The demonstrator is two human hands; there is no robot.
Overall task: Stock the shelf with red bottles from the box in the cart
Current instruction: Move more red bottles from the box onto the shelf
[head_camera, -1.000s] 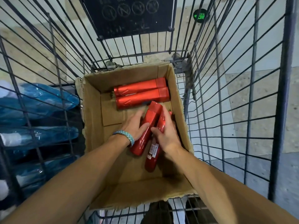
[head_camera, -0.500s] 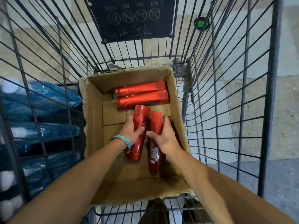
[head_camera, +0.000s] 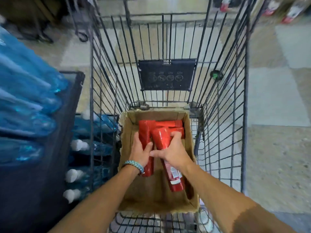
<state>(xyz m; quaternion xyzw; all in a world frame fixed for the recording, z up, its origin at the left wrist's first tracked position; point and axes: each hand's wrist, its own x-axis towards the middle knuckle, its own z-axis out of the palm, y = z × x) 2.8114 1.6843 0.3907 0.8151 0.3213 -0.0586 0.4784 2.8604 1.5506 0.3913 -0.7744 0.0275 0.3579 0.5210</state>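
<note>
An open cardboard box (head_camera: 125, 158) sits in the wire cart (head_camera: 244, 115). My left hand (head_camera: 140, 153), with a blue braided wristband, grips one red bottle (head_camera: 146, 132) held upright above the box floor. My right hand (head_camera: 171, 153) grips a second red bottle (head_camera: 162, 137), tilted, its labelled base toward me. Two more red bottles (head_camera: 175, 124) lie across the far end of the box, partly hidden behind the held ones.
Dark shelves (head_camera: 74, 101) on the left hold blue bottles with white caps (head_camera: 79, 146). A dark sign panel (head_camera: 166, 74) hangs on the cart's far wall. Red-and-white packages (head_camera: 292, 10) stand at the top right. Tiled floor surrounds the cart.
Both hands have lifted their red bottles up from the box floor and closed around them. My head has risen, so more of the cart and floor shows.
</note>
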